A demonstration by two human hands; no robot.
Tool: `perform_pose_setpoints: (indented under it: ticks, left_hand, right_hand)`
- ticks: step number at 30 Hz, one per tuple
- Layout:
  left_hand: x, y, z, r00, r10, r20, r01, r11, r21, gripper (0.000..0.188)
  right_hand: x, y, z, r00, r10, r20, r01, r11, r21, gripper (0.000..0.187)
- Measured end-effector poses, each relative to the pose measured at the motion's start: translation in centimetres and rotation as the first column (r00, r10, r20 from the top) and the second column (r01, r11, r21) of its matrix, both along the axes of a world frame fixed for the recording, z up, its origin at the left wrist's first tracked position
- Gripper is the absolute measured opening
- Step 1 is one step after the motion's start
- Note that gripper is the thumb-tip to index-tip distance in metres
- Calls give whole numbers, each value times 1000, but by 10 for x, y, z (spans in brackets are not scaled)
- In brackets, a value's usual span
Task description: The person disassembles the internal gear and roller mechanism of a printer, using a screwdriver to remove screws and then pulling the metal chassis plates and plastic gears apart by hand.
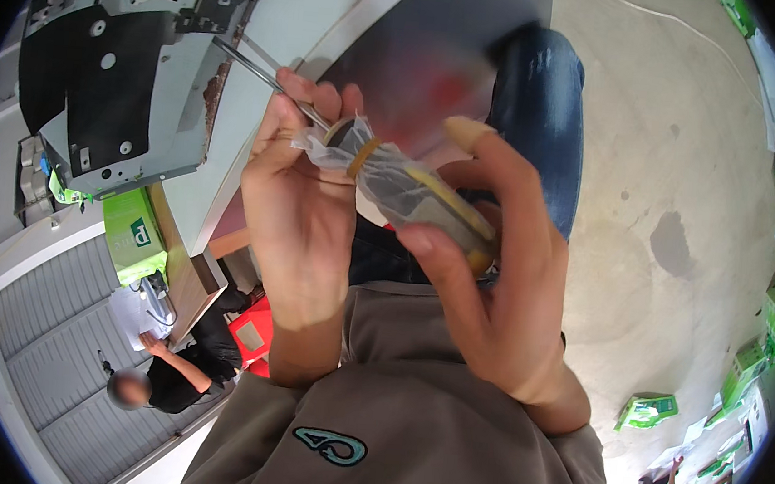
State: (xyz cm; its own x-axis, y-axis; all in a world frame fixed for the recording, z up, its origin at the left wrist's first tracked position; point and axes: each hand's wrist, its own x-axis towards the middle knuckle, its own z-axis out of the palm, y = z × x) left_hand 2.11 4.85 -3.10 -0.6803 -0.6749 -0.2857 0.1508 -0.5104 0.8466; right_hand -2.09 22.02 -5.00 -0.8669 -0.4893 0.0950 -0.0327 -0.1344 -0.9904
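Head cam | right hand [508, 265] is gripping the screwdriver-looking tool [436, 202] by its plastic wrap [394, 186] | left hand [301, 181] is holding the shaft [254, 69] | tip [218, 42] is pointing at the metal panel [180, 107] | loose wrap could be slipping, skidding the tip tbh

A workshop-type area is indicated by a metal-shafted tool [254, 66] and a grey metal assembly [174, 89] on a pale bench [306, 4] at left. At right, a stained concrete floor [658, 154] is exposed; green packages [647, 412] are seen scattered.
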Motion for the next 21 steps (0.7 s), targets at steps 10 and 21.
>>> perform_pose_setpoints:
  ticks: [10,21]
  left_hand:
    - [-6,-6,1,973,-196,-121,219,950,223,23]
    - [-12,8,10,981,-119,-155,155,957,244,25]
  right_hand:
    - [-3,-15,-24,828,-141,-543,147,989,-33,35]
    - [5,-16,-31,978,-108,-178,70,976,-206,51]
